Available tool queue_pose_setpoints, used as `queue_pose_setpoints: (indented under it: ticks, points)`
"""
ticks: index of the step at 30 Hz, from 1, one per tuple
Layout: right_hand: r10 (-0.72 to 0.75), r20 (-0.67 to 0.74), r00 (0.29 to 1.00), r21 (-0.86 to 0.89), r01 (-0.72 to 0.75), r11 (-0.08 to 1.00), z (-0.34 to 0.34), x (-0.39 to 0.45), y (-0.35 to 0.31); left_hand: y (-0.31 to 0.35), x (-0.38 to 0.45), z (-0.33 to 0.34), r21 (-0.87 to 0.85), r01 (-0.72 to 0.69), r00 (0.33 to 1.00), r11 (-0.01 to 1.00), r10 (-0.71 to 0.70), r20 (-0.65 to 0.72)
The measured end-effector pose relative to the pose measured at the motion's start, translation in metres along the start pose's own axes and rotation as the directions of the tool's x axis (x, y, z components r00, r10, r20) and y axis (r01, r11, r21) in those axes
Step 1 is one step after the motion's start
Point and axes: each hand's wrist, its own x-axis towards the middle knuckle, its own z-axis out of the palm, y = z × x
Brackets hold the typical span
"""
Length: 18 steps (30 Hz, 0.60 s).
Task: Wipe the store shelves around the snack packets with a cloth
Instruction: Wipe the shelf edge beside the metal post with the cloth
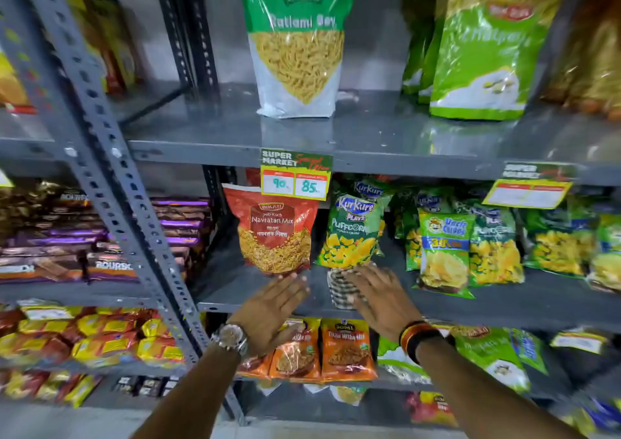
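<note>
Head cam, view fwd at grey metal store shelves.

Left hand (274, 307), lower centre of frame: palm flat, fingers straight and spread, grasping nothing. Fingertips touch or sit just under the bottom edge of the red Navratan Mix packet (276, 230), which stands upright on the mid shelf (504, 307). Wristwatch (231, 337) on that wrist.

Right hand (376, 295), just right of centre: released, fingers extended, pressed flat on the checked cloth (341, 290). Cloth lies on the mid shelf near its front edge, directly below the green Kurkure Puffcorn packet (353, 233); hand covers its right part, so whether cloth and packet touch – cannot tell. Red/black bands on that wrist.

Right of the Kurkure: Uncle Chipps packet (443, 253), leaning, w/ more green packets behind.

Upper shelf (386, 142): Balaji Ratlami Sev pouch (297, 42) upright, top centre; green pouches at upper right. Price tag (295, 174), 90 / 85, hangs from the upper shelf's front edge.

Lower shelf, under the hands: orange packets (346, 351). Left bay, across the slotted upright (111, 156): biscuit packs, blurred.
</note>
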Motion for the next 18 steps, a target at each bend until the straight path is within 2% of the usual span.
queue_pose_setpoints:
  ticks: [1, 4, 8, 13, 15, 18]
  points:
    - [0.013, 0.055, 0.998, 0.012, -0.013, 1.0, 0.012, 0.004, 0.004, -0.002, 0.001, 0.012, 0.042, 0.01, 1.0, 0.999, -0.011, 0.02]
    - [0.061, 0.054, 0.997, -0.019, -0.06, 0.998, 0.047, 0.006, 0.008, -0.014, -0.001, 0.046, 0.032, 0.049, 0.987, 0.998, -0.053, 0.152]
    - [0.049, -0.046, 0.998, -0.001, -0.049, 0.999, 0.047, 0.007, 0.005, -0.031, 0.01, 0.063, 0.031, 0.008, 0.975, 0.999, -0.014, 0.221]
    - [-0.143, 0.048, 0.989, 0.002, 0.143, 0.99, 0.051, 0.035, 0.02, -0.039, 0.011, 0.065, -0.042, -0.065, 0.996, 0.997, 0.067, 0.051]
    - [-0.148, 0.025, 0.989, -0.036, 0.149, 0.988, 0.06, 0.035, 0.02, -0.041, 0.008, 0.071, -0.021, -0.08, 0.996, 0.997, 0.081, 0.028]
    - [-0.119, -0.055, 0.991, -0.041, 0.117, 0.992, 0.062, 0.029, 0.014, -0.041, 0.011, 0.071, -0.021, -0.064, 0.996, 0.998, 0.065, 0.062]
